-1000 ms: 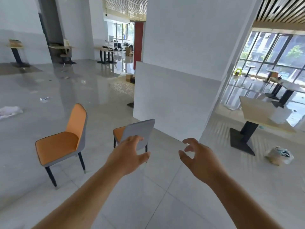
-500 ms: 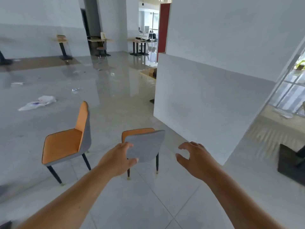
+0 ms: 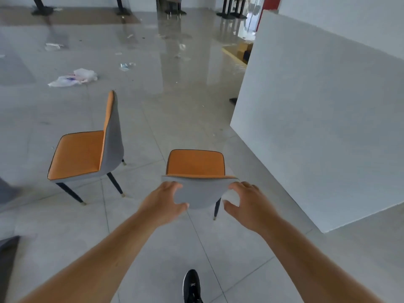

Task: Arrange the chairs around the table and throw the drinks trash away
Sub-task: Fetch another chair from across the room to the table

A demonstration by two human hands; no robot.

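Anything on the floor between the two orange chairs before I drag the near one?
Head view shows only bare grey tile between the side-on chair and the near chair, with no trash there. Both hands hover at its backrest.

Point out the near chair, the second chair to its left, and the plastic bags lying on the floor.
near chair (image 3: 197, 196), head view, grey back of the backrest.
second chair (image 3: 78, 154), head view, orange seat.
plastic bags (image 3: 73, 78), head view, middle of the crumpled heap.
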